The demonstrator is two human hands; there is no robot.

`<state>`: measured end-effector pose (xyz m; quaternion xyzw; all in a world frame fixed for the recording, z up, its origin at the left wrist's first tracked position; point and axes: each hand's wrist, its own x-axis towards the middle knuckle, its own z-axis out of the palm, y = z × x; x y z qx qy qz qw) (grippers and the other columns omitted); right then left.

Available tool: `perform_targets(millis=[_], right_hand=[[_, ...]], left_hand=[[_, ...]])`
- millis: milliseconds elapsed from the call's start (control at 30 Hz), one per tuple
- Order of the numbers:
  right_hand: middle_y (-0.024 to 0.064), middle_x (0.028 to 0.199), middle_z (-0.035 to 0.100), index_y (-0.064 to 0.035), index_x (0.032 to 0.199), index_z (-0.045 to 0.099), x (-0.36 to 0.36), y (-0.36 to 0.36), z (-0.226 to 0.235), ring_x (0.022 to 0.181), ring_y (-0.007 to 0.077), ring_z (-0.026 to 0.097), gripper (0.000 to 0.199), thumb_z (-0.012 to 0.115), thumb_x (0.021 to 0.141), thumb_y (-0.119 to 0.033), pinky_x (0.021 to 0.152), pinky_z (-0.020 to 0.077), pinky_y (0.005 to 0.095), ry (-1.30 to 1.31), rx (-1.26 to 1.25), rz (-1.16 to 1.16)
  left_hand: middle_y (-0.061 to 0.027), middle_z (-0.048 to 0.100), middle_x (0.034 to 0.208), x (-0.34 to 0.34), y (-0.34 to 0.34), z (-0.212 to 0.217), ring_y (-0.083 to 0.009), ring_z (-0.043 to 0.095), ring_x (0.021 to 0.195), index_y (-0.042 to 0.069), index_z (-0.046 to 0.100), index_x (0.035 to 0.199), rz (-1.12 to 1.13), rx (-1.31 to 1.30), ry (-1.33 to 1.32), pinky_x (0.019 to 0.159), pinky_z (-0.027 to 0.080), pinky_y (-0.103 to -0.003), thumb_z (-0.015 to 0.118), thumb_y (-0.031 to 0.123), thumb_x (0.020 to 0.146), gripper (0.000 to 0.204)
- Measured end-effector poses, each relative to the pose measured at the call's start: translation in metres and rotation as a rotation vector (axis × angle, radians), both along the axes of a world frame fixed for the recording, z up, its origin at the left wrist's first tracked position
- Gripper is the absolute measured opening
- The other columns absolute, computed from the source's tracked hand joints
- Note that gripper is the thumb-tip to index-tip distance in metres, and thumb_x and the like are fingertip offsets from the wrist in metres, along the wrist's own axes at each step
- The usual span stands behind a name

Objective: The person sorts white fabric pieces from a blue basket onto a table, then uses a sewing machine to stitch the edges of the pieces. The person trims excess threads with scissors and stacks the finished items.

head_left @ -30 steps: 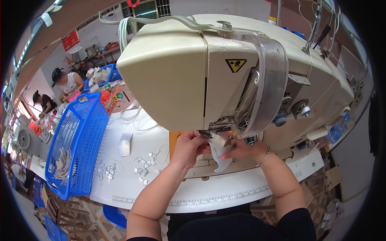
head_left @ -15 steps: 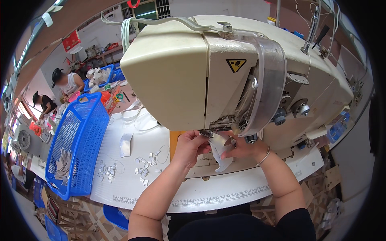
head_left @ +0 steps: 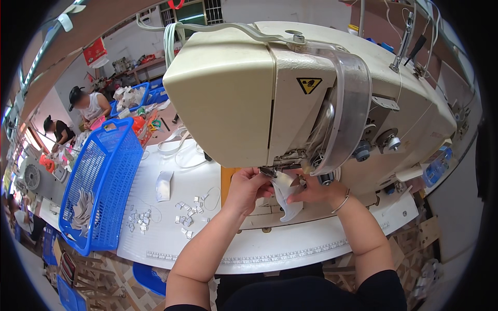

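A white curved shoe-like piece (head_left: pixel 288 199) lies under the needle area of a cream sewing machine (head_left: pixel 220 98), its narrow end hanging towards me. My left hand (head_left: pixel 246 191) pinches its left edge by the metal presser foot (head_left: pixel 267 171). On the other side, my right hand (head_left: pixel 316 188) is closed on the piece, thumb on top and fingers behind. A pointed dark metal tip shows by the right fingers; the rest of it is hidden. My fingertips and the machine head partly cover the stitching spot. Blurring shows in the machine's lever slot.
Left of my hands, small white folded tabs (head_left: pixel 189 210) and a single white piece (head_left: pixel 164 185) lie on the white table (head_left: pixel 228 263). A tall blue basket (head_left: pixel 106 207) holding stacked pieces stands further left. Two people work in the left background.
The view has shifted slightly, so the machine head appears a little further right. My hands keep hold of the white piece in nearly the same place. The lever slot now looks more blurred.
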<state>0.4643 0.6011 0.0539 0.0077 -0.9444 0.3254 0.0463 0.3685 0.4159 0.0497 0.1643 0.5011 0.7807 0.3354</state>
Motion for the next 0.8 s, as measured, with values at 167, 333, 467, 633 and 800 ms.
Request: perform_targets(millis=[167,333,467,633,800], right_hand=[[0.0066,0.099,0.065,-0.0139,0.108,0.062,-0.003,0.002,-0.004,0.086,0.0223,0.064,0.068,0.071,0.059,-0.06,0.079,0.0478,0.0289,-0.007,-0.01,0.01],[0.0078,0.098,0.065,-0.013,0.107,0.062,-0.009,0.011,-0.022,0.09,0.0244,0.063,0.069,0.07,0.059,-0.062,0.08,0.0475,0.0304,0.035,-0.032,0.038],[0.008,0.097,0.066,-0.0128,0.105,0.063,-0.011,0.012,-0.027,0.089,0.0243,0.063,0.069,0.069,0.059,-0.063,0.079,0.0477,0.0301,0.058,-0.05,0.046],[0.0072,0.093,0.066,-0.0128,0.104,0.063,-0.012,0.013,-0.033,0.084,0.0234,0.064,0.068,0.069,0.059,-0.063,0.076,0.0485,0.0295,0.056,-0.088,0.023],[0.0077,0.089,0.067,-0.0116,0.102,0.064,-0.007,-0.001,-0.02,0.079,0.0227,0.065,0.067,0.071,0.058,-0.061,0.072,0.0494,0.029,0.109,-0.127,0.024]], left_hand=[[-0.0083,0.061,0.07,-0.003,-0.001,-0.002,-0.0129,0.059,0.055,-0.001,0.06,0.082,-0.011,-0.001,0.013,0.046,0.046,-0.02,0.057,0.004,0.079,0.006],[-0.0087,0.062,0.071,-0.006,-0.001,-0.002,-0.0133,0.06,0.055,-0.002,0.06,0.082,-0.027,-0.008,0.024,0.046,0.046,-0.02,0.055,0.004,0.08,0.008],[-0.009,0.062,0.071,-0.005,0.0,-0.001,-0.0133,0.06,0.055,-0.002,0.06,0.083,-0.018,0.001,0.025,0.046,0.046,-0.02,0.056,0.004,0.08,0.008],[-0.0095,0.062,0.073,-0.008,0.0,-0.003,-0.0131,0.059,0.056,-0.002,0.06,0.085,-0.026,-0.023,0.043,0.046,0.045,-0.02,0.055,0.004,0.08,0.01],[-0.0096,0.062,0.073,-0.01,-0.002,-0.004,-0.0133,0.059,0.056,-0.003,0.061,0.085,-0.027,-0.031,0.048,0.046,0.045,-0.02,0.055,0.004,0.08,0.01]])
